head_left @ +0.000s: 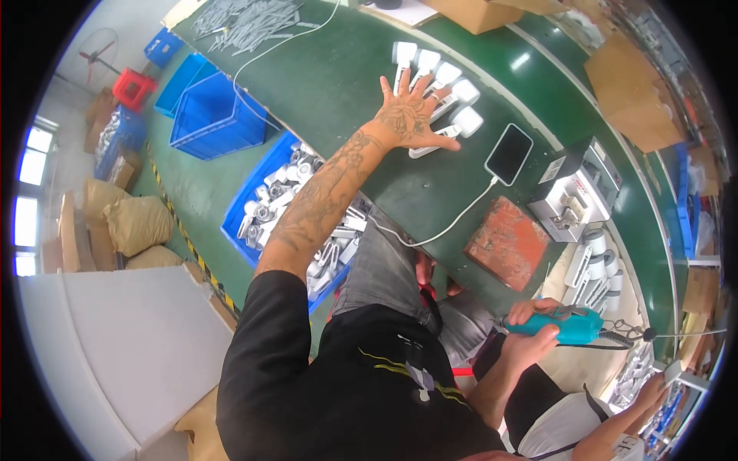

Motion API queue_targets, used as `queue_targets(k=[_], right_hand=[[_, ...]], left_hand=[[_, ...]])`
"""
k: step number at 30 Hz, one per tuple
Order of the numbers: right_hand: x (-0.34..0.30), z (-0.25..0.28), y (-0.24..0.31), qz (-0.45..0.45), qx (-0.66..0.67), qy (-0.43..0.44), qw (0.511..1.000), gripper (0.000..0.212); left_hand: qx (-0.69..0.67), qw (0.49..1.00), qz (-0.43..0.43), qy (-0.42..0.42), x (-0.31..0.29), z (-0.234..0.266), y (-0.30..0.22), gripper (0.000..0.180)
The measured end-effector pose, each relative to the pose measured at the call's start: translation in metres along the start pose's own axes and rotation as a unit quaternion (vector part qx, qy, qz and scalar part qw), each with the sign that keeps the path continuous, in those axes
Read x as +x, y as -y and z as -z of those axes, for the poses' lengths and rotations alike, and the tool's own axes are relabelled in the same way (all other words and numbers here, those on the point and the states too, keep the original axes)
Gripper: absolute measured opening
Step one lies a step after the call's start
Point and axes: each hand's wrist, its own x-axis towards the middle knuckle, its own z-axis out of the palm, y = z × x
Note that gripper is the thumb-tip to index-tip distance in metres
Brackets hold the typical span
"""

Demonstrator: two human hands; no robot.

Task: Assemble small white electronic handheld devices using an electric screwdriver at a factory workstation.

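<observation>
My left hand (406,121) reaches across the green worktable (323,92) with its fingers spread. It lies over a row of white plastic devices (467,121) with rounded heads and flat, narrow stems. Its fingertips are on or just above the stems; exact contact is hard to tell. Near the table's right side, my right hand (529,346) is wrapped round a teal electric screwdriver (575,326), which has a dark cord at its right end. The screwdriver's tip, toward the left, is hard to make out.
A phone (510,154) on a white cable, a reddish block (509,242) and an opened box (569,196) lie to the right. More white devices (596,269) stand beyond. A blue bin (240,207) of white parts sits below my left arm. Another person's arm (634,419) is lower right.
</observation>
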Motion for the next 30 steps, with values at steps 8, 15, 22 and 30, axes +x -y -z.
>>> queue_targets(k=[8,15,22,30], right_hand=[[-0.011,0.019,0.004,0.013,-0.029,-0.055,0.998,0.072],[-0.002,0.006,0.002,-0.001,-0.014,-0.02,1.0,0.071],[-0.007,-0.001,-0.004,-0.005,0.017,0.011,1.0,0.072],[0.008,0.028,-0.009,-0.016,0.005,0.017,1.0,0.072]], left_hand=[[-0.025,0.994,0.019,0.106,0.022,-0.007,0.012,0.09],[-0.014,0.985,0.052,0.164,0.028,-0.012,0.013,0.092],[-0.025,0.993,0.08,0.084,-0.037,-0.009,0.019,0.077],[-0.121,0.965,0.161,-0.166,-0.174,0.033,0.026,0.056]])
